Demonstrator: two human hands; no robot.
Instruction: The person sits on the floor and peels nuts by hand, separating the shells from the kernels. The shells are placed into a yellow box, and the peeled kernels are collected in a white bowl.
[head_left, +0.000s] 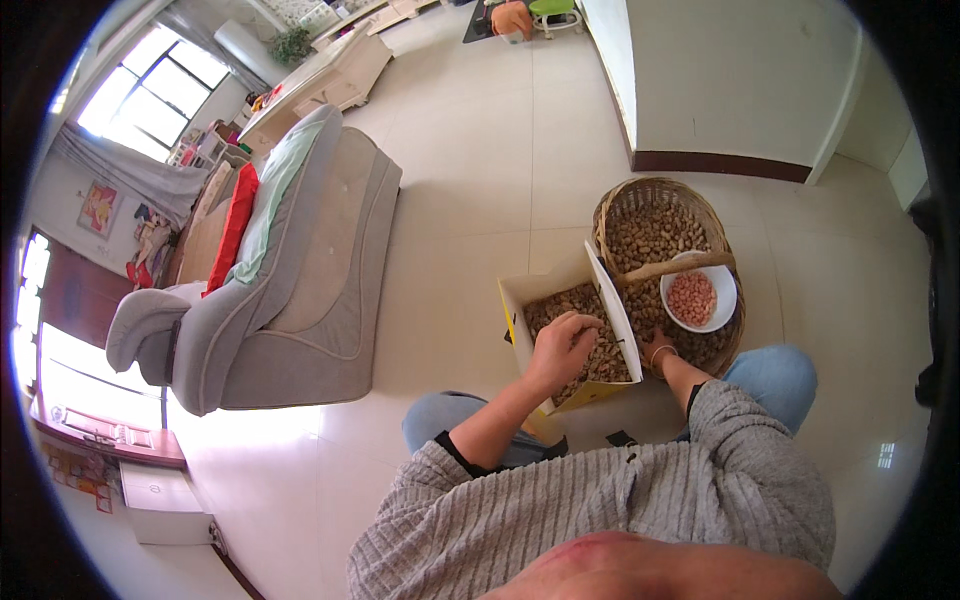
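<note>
My left hand (564, 351) hovers over an open cardboard box (616, 319) filled with broken peanut shells (609, 361). Its fingers are bent, and whether anything is between them cannot be made out. To the right, my right hand (655, 348) reaches into a wicker basket (718, 217) of unshelled peanuts (652, 234); its fingertips are down among the nuts and partly hidden. A white bowl (724, 304) holding pink shelled peanuts (690, 298) rests on the nuts inside the basket, partly under the basket's arched handle (671, 267).
A grey upholstered sofa (330, 300) with a red cushion (234, 229) stands to the left on the tiled floor (465, 187). Beyond the basket is a white wall corner (720, 90). A green-topped stool (552, 9) sits far ahead. My knees flank the box and basket.
</note>
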